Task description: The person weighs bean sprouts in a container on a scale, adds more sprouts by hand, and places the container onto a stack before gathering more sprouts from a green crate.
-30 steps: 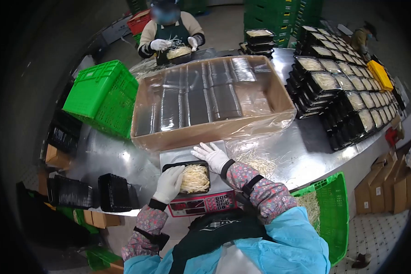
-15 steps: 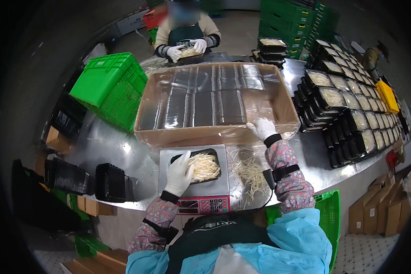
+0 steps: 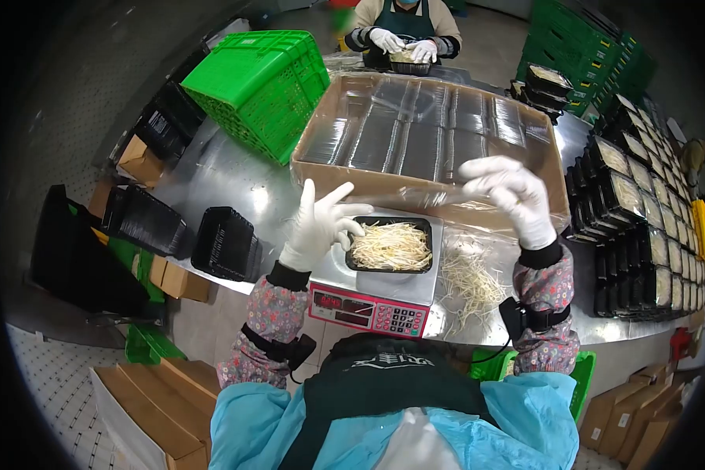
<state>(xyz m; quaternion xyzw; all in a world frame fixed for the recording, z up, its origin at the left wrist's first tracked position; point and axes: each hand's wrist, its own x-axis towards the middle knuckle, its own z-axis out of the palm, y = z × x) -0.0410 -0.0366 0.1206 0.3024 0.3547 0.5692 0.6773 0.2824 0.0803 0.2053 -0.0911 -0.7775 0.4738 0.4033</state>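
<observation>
A black tray filled with bean sprouts rests on the scale's metal plate. Beside the tray's left rim is my left hand, white-gloved, with its fingers spread and nothing gripped. In front of the carton, my right hand pinches a clear plastic lid, which is smeared by motion and reaches left over the tray's far side. Loose bean sprouts lie on the table to the right of the scale. Red digits glow on the scale's pink panel.
A cardboard carton of stacked clear lids stands behind the scale. To its left is a green crate; black trays stand at the table's left edge. Filled packs are piled at right. Opposite, a person's gloved hands handle another tray.
My right hand has risen from the carton's front edge with a clear lid. My left hand has lifted off the sprouts and spread its fingers. The camera view has shifted.
</observation>
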